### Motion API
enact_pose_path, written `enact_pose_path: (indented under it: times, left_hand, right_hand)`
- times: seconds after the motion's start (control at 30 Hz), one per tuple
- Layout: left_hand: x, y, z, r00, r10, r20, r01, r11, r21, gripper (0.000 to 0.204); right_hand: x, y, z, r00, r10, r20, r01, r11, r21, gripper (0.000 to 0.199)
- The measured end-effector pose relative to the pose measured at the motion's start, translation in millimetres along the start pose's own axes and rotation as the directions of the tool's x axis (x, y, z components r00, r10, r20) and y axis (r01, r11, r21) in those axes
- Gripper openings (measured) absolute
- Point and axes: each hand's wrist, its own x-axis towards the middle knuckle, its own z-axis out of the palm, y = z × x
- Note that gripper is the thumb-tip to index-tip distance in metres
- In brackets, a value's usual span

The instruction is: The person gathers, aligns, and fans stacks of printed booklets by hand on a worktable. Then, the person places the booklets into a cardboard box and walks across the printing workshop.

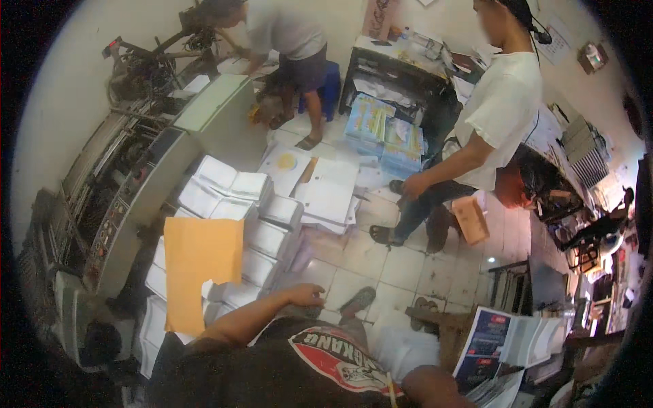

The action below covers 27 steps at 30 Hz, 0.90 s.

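My left hand point(306, 295) is held out over the floor tiles beside the stacks of white paper, fingers loosely apart, with nothing visible in it. A yellow-orange sheet point(203, 268) lies on top of the white paper stacks point(262, 238), close to my left forearm. My right forearm point(435, 389) runs off at the lower edge, and its hand is out of sight. Nearest to that arm are a pale white stack point(408, 347) and printed dark-blue sheets point(481, 343) with red marks.
A large printing machine point(129, 204) lines the left side. Flat white sheets point(326, 190) and blue-wrapped bundles point(384, 132) lie on the floor. One person point(500, 115) stands at right near a brown carton point(471, 219); another point(292, 51) bends at the back. A cluttered desk point(401, 58) stands behind.
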Motion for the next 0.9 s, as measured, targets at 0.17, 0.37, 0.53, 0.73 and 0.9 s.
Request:
enact_pose_path:
  times: [0.17, 0.37, 0.53, 0.73, 0.9]
  left_hand:
    - [86, -15, 0, 0.999, 0.022, -0.026, -0.022, 1.000, -0.010, 0.069]
    - [157, 9, -27, 0.941, -0.236, -0.242, 0.195, 0.964, -0.181, 0.067]
    - [182, -23, -21, 0.850, -0.434, -0.300, 0.366, 0.894, -0.257, 0.066]
    - [196, -77, -8, 0.815, -0.568, -0.112, 0.572, 0.820, 0.004, 0.056]
    - [231, -80, -70, 0.806, -0.560, -0.189, 0.558, 0.827, -0.070, 0.049]
  right_hand:
    - [32, 85, -14, 0.999, -0.018, 0.045, 0.014, 0.996, 0.084, 0.051]
    - [77, 193, -35, 0.992, -0.033, 0.124, 0.006, 0.977, 0.213, 0.052]
    - [112, 268, -39, 0.984, -0.039, 0.174, -0.013, 0.957, 0.291, 0.053]
    - [147, 324, -24, 0.975, -0.039, 0.219, -0.037, 0.943, 0.331, 0.054]
    - [154, 360, -14, 0.967, 0.015, 0.254, -0.107, 0.929, 0.353, 0.055]
